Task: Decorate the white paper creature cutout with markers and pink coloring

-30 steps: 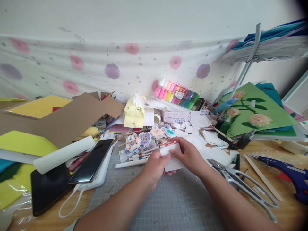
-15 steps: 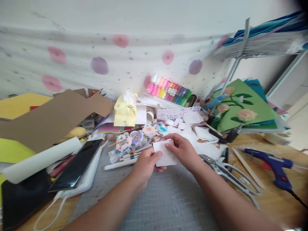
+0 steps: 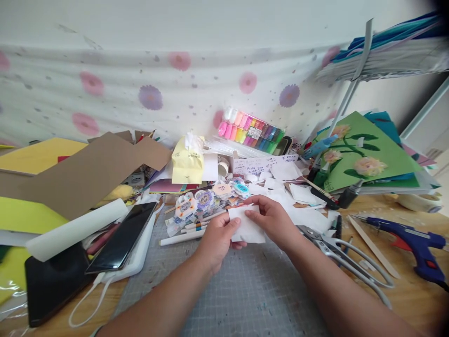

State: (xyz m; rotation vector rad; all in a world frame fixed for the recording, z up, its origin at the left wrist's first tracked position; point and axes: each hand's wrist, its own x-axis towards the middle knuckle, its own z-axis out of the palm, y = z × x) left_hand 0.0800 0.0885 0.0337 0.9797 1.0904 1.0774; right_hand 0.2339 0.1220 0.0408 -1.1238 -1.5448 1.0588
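A small piece of white paper (image 3: 248, 228) is held between both hands above the grey cutting mat (image 3: 242, 290). My left hand (image 3: 218, 238) pinches its left edge, thumb on top and fingers underneath. At the upper right edge, my right hand (image 3: 273, 219) grips the paper with its thumb in front and fingers behind. Just beyond the hands lie decorated paper cut-outs (image 3: 204, 200) in clear wrapping and a white rolled tube (image 3: 180, 238). Loose white paper pieces (image 3: 303, 194) lie past my right hand.
Large scissors (image 3: 336, 250), a wooden stick (image 3: 373, 245) and a blue glue gun (image 3: 407, 241) lie at right. On the left are a phone (image 3: 122, 238), a white paper roll (image 3: 77, 229) and brown cardboard (image 3: 87, 178). Coloured clay packs (image 3: 252, 131) stand at the back.
The view has shifted slightly, so everything sits a little further right. Both hands keep hold of the white paper in nearly the same pose.
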